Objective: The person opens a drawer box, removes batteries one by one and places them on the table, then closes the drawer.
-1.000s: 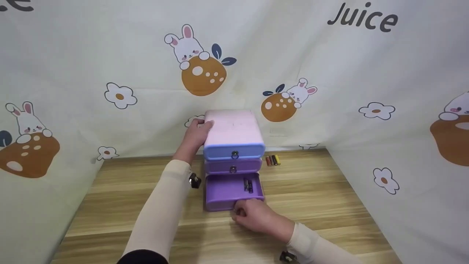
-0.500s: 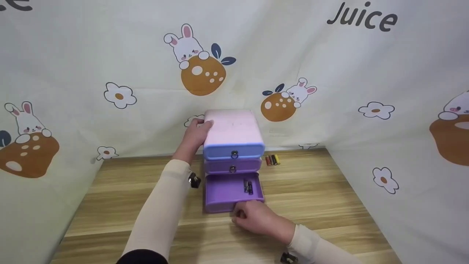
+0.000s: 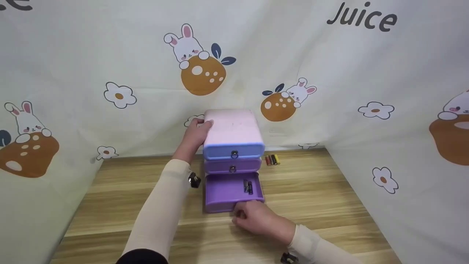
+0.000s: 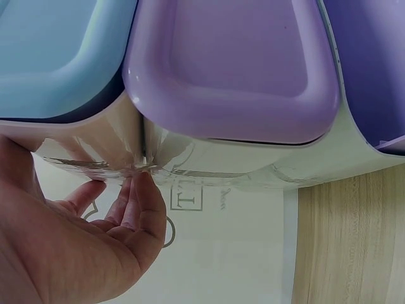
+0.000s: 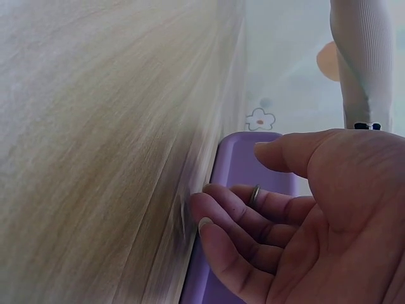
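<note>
A small drawer cabinet with a pale pink top stands against the back cloth. Its blue top drawer and purple middle drawer are closed. The purple bottom drawer is pulled out, with two dark batteries lying at its right side. My left hand holds the cabinet's left side, thumb over the top edge and bent fingers against the side wall. At the bottom drawer's front, my right hand has a finger hooked through a metal ring pull.
Several batteries lie in a row on the wooden table, right of the cabinet. Printed cloth walls in the table at the back and both sides.
The bottom drawer has come very slightly toward me, along with my right hand, over the first half second. My left hand keeps its place on the cabinet.
</note>
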Action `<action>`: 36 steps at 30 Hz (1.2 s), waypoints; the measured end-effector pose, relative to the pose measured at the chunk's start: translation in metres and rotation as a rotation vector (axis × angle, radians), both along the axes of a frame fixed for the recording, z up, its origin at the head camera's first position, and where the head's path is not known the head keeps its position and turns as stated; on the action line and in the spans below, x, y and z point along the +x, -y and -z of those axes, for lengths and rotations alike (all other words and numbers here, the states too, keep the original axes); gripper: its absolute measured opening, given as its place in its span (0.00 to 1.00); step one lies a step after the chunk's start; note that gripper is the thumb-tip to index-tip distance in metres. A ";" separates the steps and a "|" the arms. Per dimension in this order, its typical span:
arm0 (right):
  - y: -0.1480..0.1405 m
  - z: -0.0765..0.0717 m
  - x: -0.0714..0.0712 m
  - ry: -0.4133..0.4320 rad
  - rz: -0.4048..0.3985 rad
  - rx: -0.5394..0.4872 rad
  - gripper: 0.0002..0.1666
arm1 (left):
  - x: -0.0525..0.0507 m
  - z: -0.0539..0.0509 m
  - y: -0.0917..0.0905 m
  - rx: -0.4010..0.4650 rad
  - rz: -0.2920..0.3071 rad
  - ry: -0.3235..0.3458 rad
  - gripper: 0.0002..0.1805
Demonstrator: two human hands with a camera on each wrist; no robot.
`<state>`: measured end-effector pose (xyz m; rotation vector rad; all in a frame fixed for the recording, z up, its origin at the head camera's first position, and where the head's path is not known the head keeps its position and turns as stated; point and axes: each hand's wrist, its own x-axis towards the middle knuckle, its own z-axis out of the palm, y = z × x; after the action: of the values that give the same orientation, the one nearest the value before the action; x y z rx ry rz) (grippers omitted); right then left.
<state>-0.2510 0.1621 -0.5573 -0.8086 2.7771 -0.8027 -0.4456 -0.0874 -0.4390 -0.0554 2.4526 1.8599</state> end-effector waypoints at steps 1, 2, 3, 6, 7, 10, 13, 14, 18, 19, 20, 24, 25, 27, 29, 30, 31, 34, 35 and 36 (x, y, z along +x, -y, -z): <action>0.000 0.000 0.000 0.003 -0.001 0.001 0.10 | 0.000 0.000 0.000 0.000 0.000 0.000 0.39; 0.000 0.000 0.001 0.008 -0.002 0.000 0.09 | 0.000 0.000 0.000 -0.003 0.002 0.003 0.39; 0.000 0.000 0.001 0.013 -0.002 -0.001 0.09 | 0.000 0.000 0.000 -0.006 0.001 0.005 0.39; 0.000 -0.001 0.001 0.024 -0.005 -0.003 0.09 | 0.001 -0.001 0.000 -0.016 0.001 0.013 0.40; 0.000 -0.001 0.002 0.027 -0.007 -0.005 0.09 | 0.001 -0.001 0.001 -0.015 0.000 0.015 0.40; 0.000 -0.001 0.002 0.029 -0.011 -0.013 0.08 | 0.002 -0.001 0.001 -0.014 -0.003 0.022 0.40; 0.000 -0.001 0.004 0.015 -0.015 -0.012 0.08 | 0.002 -0.001 0.000 -0.010 -0.003 0.027 0.40; 0.000 -0.001 0.004 0.010 -0.016 -0.013 0.08 | 0.002 -0.001 0.000 -0.009 -0.002 0.027 0.40; 0.000 -0.001 0.006 0.001 -0.023 -0.021 0.08 | 0.002 -0.001 0.000 0.004 -0.002 0.024 0.39; 0.000 -0.001 0.007 -0.002 -0.026 -0.023 0.08 | 0.002 -0.001 0.000 0.005 0.001 0.025 0.39; -0.001 -0.001 0.007 -0.007 -0.029 -0.024 0.08 | 0.002 -0.001 0.000 0.003 0.001 0.024 0.39; -0.002 0.000 0.009 -0.031 -0.036 -0.006 0.09 | 0.001 -0.001 0.000 -0.006 -0.003 0.027 0.40; -0.002 0.001 0.009 -0.037 -0.037 0.002 0.09 | 0.001 -0.001 0.000 -0.007 -0.005 0.031 0.40; -0.002 0.002 0.010 -0.036 -0.034 0.016 0.11 | 0.000 -0.001 0.000 -0.009 -0.008 0.039 0.40; -0.002 0.001 0.011 -0.025 -0.030 0.025 0.12 | 0.000 -0.001 0.000 -0.009 -0.008 0.044 0.40; -0.002 0.001 0.011 -0.019 -0.029 0.026 0.12 | 0.000 -0.001 0.000 -0.008 -0.007 0.046 0.40; -0.002 0.001 0.012 -0.014 -0.029 0.028 0.12 | 0.000 -0.001 0.000 -0.007 -0.007 0.046 0.40; -0.001 0.000 0.014 -0.002 -0.030 0.030 0.12 | -0.001 0.000 0.000 -0.011 -0.005 0.038 0.40; -0.001 0.000 0.014 0.000 -0.031 0.030 0.12 | -0.001 0.000 0.000 -0.011 -0.006 0.035 0.40; -0.001 0.000 0.014 0.003 -0.032 0.030 0.12 | -0.001 0.001 0.000 -0.013 -0.006 0.033 0.40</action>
<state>-0.2367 0.1629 -0.5573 -0.8438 2.7597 -0.7541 -0.4467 -0.0878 -0.4395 -0.0936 2.4457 1.8310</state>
